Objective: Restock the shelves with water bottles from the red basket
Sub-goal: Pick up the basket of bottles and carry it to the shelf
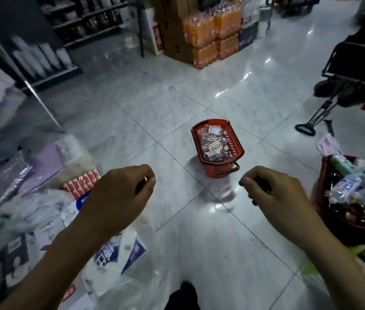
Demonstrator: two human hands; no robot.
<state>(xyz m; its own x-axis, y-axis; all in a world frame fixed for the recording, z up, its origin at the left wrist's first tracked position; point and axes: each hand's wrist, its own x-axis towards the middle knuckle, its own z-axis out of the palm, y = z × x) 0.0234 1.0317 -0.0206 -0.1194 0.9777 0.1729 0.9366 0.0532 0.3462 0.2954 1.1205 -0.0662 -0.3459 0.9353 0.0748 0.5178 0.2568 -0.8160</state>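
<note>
**Basket ahead, both hands empty**

Glossy pale floor tiles (pixel 233 104) fill most of my view, with dark shelves (pixel 49 52) off to the left and stacked orange drink packs (pixel 210 36) at the far end of the aisle. Bagged goods (pixel 43 175) pile up at my left; a second basket (pixel 353 198) crammed with mixed items sits at my right edge.

Straight ahead, alone on the tiles and well apart from my hands, stands the red basket (pixel 218 146). Clear plastic with labels shows inside; I take these for the water bottles (pixel 214 147), though blur hides their number. I judge the load heavy for its size, the bottles smooth, slippery and slightly yielding, so each wants a full wrap around the body rather than a pinch at the cap. The basket itself is stiff; its black handle (pixel 227 170) on the near side is the place to lift it.

My left hand (pixel 119 195) is loosely curled, fingers near the thumb, holding nothing. My right hand (pixel 275 193) is curled likewise, empty and touching nothing.
</note>
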